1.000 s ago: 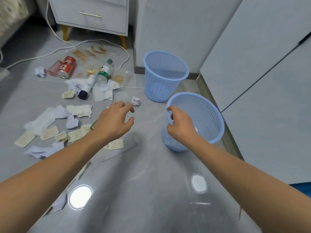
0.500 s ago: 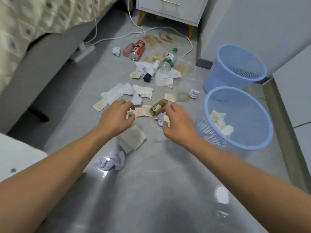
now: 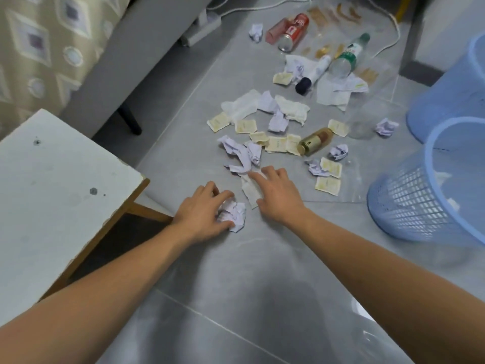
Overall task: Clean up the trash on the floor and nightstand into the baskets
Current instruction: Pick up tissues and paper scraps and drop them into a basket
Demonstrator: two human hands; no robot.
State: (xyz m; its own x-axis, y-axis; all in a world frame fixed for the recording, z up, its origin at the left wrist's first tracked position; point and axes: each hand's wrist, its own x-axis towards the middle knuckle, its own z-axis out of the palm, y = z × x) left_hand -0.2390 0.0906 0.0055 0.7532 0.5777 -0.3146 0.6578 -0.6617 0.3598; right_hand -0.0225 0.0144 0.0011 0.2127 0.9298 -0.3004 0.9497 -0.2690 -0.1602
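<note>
Dropping both hands from the basket area to the near floor, I now have the left hand [image 3: 202,214] pinching a crumpled paper ball [image 3: 233,214] and the right hand [image 3: 278,195], its grip spread, on a flat tissue [image 3: 250,191]. Near basket [image 3: 409,206] waits right; most trash remains.

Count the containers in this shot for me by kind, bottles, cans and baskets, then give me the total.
Bottles: 3, clear green-label bottle, white dark-capped bottle, gold bottle
Cans: 1, red can
Baskets: 2, near basket, far basket
Total: 6
</note>
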